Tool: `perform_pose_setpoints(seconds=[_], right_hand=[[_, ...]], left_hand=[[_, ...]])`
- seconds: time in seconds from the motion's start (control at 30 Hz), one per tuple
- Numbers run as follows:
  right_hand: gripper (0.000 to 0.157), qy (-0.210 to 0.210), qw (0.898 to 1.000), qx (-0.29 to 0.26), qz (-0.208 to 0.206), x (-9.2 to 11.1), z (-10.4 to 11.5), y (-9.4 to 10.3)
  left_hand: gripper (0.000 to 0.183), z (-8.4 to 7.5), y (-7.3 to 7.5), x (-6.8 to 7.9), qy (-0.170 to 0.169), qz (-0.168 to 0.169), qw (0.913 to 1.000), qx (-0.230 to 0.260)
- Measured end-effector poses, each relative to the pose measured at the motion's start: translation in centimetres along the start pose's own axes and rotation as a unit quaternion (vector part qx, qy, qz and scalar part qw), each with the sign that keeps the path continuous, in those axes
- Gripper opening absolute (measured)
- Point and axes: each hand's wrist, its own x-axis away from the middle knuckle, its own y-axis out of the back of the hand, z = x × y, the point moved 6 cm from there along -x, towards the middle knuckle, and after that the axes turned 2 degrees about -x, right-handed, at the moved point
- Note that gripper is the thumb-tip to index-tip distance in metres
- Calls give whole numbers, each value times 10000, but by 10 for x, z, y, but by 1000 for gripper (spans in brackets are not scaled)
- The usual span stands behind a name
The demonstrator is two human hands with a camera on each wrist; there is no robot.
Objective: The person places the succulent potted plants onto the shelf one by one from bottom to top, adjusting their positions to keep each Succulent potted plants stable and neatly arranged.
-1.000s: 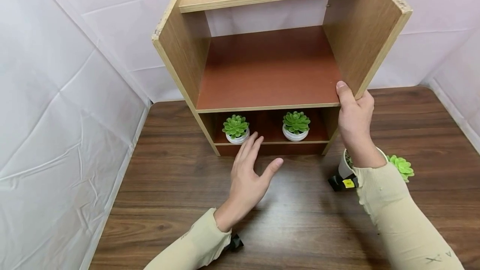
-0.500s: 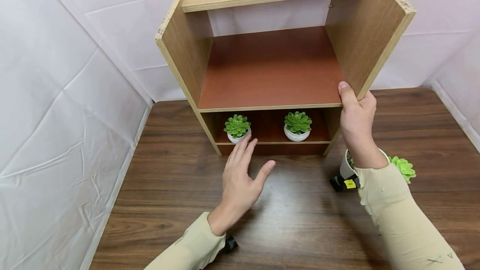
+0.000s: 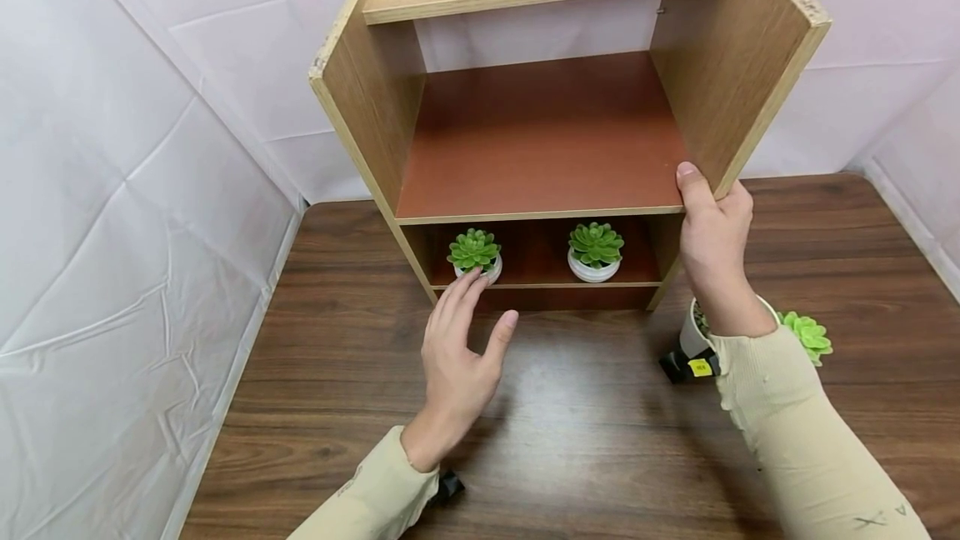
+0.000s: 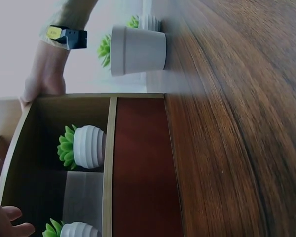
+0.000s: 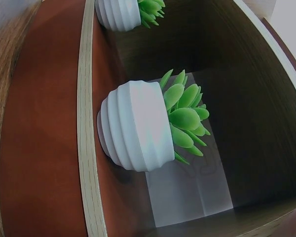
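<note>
A wooden bookshelf [image 3: 540, 140] stands on the dark wood table. On its low shelf sit two green succulents in white ribbed pots, a left succulent [image 3: 474, 249] and a right succulent [image 3: 596, 245]. My left hand [image 3: 457, 361] reaches in front of the left one, fingers straight and thumb spread, its fingertips overlapping the pot in the head view. My right hand [image 3: 712, 244] grips the front edge of the bookshelf's right side panel, thumb on the red middle shelf. In the right wrist view the right succulent [image 5: 138, 126] appears close, lying sideways in that tilted picture.
Right of the bookshelf a plain white pot [image 4: 138, 49] stands on the table [image 3: 322, 340], partly behind my right wrist in the head view. Bright green leaves [image 3: 806, 336] show beside it. White sheeting [image 3: 112, 232] encloses the left and back. Black camera mounts sit on both wrists.
My left hand has shifted left, from between the two succulents to in front of the left one. My right hand keeps its grip, and the succulents stay put.
</note>
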Motion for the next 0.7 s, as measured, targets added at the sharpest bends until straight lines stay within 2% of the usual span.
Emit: perform_pose_setpoints(seconds=[0.27, 0.7], right_hand=[[22, -7, 10000, -24, 29, 0, -1, 0], [19, 8, 9999, -121, -23, -1, -1, 0]], left_hand=[[47, 6, 9, 0, -107, -316, 9994, -64], [42, 26, 29, -3, 91, -797, 9966, -161]])
